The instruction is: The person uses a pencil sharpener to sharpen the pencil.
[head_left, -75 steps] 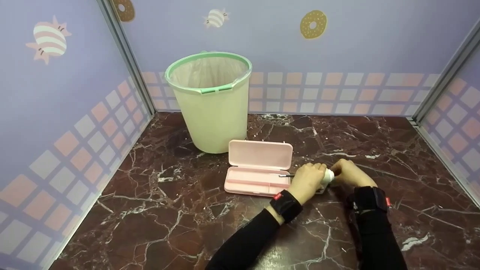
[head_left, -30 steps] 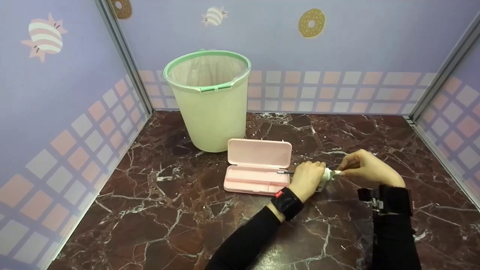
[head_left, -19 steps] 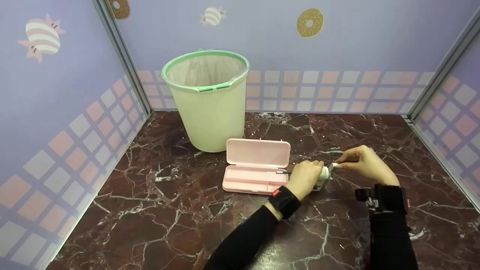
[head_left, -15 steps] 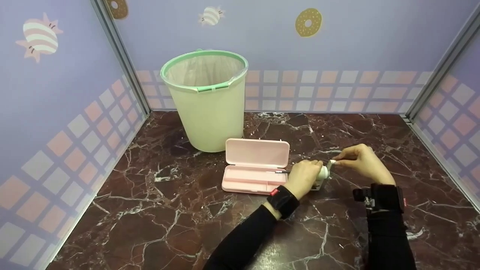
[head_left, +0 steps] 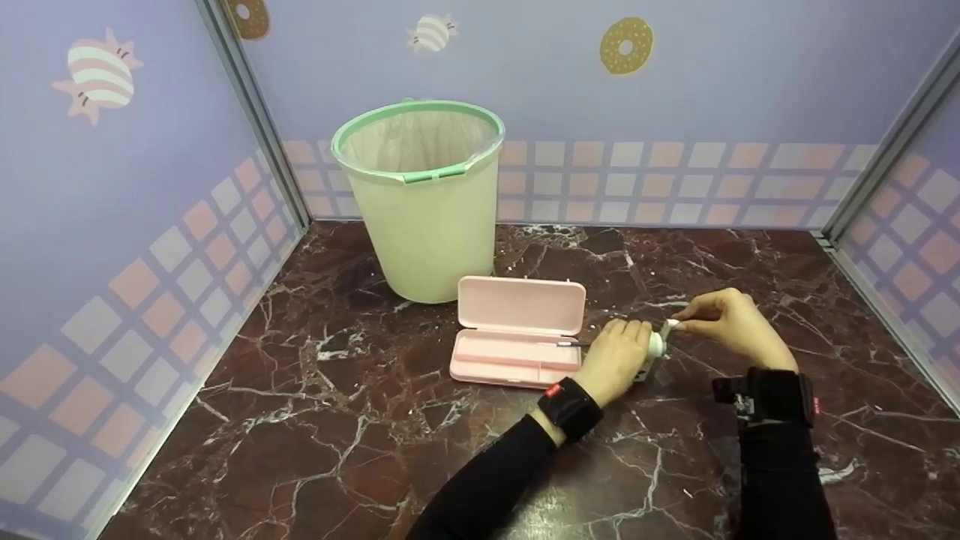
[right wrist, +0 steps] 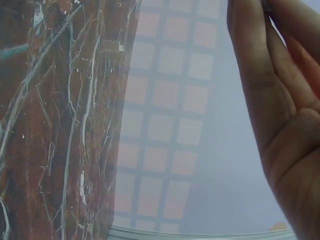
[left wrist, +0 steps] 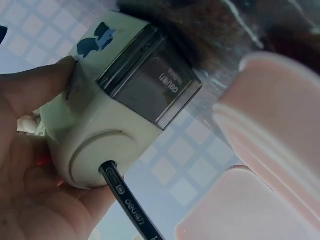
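Observation:
My left hand [head_left: 616,360] grips a white hand-crank pencil sharpener [left wrist: 107,115], thumb on one side and fingers round the other. A dark pencil [left wrist: 131,204] is stuck in the sharpener's round hole, its free end reaching over the pencil case in the head view. Above the sharpener's far right end, my right hand [head_left: 733,326] pinches the crank handle [head_left: 669,327] between thumb and fingertips. In the right wrist view only its fingers [right wrist: 257,65] and palm show; the handle is almost wholly out of frame. A smoky clear shavings drawer [left wrist: 155,82] faces the left wrist camera.
Just left of the sharpener lies an open pink pencil case [head_left: 491,346], lid standing up at its back. Behind it stands a pale green bin [head_left: 427,240] with a liner. Small white specks dot the marbled tabletop [head_left: 360,465]. Patterned panels enclose the back and sides.
My right hand, earlier close against the sharpener's end, has shifted right and then up, and the crank handle has swung upward with it. The left hand keeps its grip in place.

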### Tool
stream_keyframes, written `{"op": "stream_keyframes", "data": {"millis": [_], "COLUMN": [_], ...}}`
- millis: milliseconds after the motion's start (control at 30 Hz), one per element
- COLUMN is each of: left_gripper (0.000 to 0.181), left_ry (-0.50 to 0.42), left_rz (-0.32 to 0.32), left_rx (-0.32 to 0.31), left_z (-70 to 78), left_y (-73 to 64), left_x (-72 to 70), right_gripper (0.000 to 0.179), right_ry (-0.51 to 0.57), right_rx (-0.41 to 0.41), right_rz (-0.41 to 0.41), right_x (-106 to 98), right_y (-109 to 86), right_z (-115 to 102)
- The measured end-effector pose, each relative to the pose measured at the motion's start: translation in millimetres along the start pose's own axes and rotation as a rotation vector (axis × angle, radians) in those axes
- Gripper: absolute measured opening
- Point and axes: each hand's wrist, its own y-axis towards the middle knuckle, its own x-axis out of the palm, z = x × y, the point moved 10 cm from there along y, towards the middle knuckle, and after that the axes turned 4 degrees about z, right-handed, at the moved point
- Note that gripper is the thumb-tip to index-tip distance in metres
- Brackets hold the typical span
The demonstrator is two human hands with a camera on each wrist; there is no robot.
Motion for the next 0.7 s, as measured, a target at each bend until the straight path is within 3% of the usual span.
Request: {"op": "stream_keyframes", "data": {"millis": [167,433,567,700], "left_gripper": [0.042,0.041,0.040,0.043], "left_ry": [-0.030,-0.081,-0.067,-0.046], "left_rz": [-0.028,-0.018,-0.015,0.005], "left_rx": [-0.004,0.007,0.003,0.020], "left_z": [-1.8,-3.2,-4.2,-0.2], "left_y": [1.3,2.3,-0.1,-1.3], "left_x": [2.2,3.0,3.4,1.5], "right_gripper": [0.012,0.007,0.008,0.008], "right_ry": [-0.030,-0.091,-0.099,-0.141], "right_rx": [-0.011,-0.064,-0.089,-0.110], "right_rz": [0.045,0.179,0.233,0.235], "right_x": [-3.3,-6.1,3.6,17.4], "right_y": [1.8,4.9,10.6,15.8], "right_z": [-1.6,-4.7,-0.6,7.2]}}
